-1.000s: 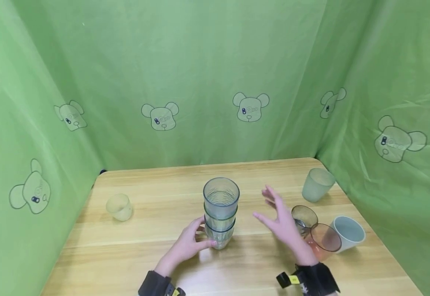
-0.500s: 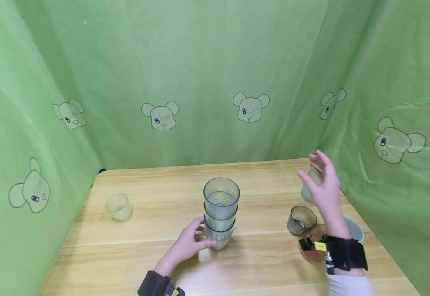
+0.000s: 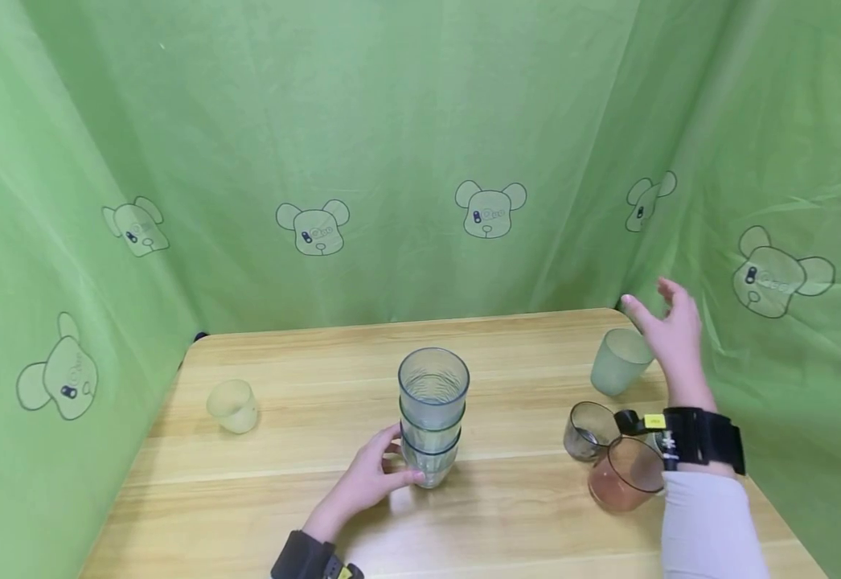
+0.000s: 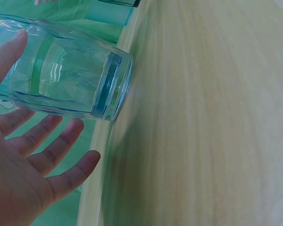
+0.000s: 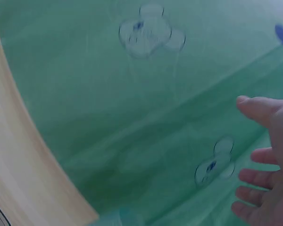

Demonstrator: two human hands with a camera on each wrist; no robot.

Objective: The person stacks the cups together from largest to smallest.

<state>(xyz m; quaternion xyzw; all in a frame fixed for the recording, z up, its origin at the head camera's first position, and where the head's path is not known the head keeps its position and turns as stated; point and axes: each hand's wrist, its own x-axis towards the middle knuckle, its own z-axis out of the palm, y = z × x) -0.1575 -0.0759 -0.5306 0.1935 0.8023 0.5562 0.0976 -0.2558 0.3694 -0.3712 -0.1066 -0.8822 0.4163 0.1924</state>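
While I look down from my head camera, my left hand (image 3: 370,482) rests against the bottom cup of the stack of three clear cups (image 3: 431,414), which stands upright near the middle of the wooden table (image 3: 305,515), closer to its front edge. My thumb and fingers are relaxed around that bottom cup. My right hand (image 3: 670,334) hovers with fingers spread and holds nothing, just above the frosted green cup (image 3: 619,362) near the back right corner. A smoky brown cup (image 3: 588,430) and a pink cup (image 3: 626,476) lie tipped by the right edge, touching each other. A small yellowish cup (image 3: 233,405) stands well apart near the left edge.

From my left wrist, the stack (image 4: 68,77) meets my thumb tip, while my other fingers (image 4: 61,146) lie straight beside it without closing.

From my right wrist, my open fingers (image 5: 266,188) hang before the green cloth (image 5: 132,94), touching nothing.
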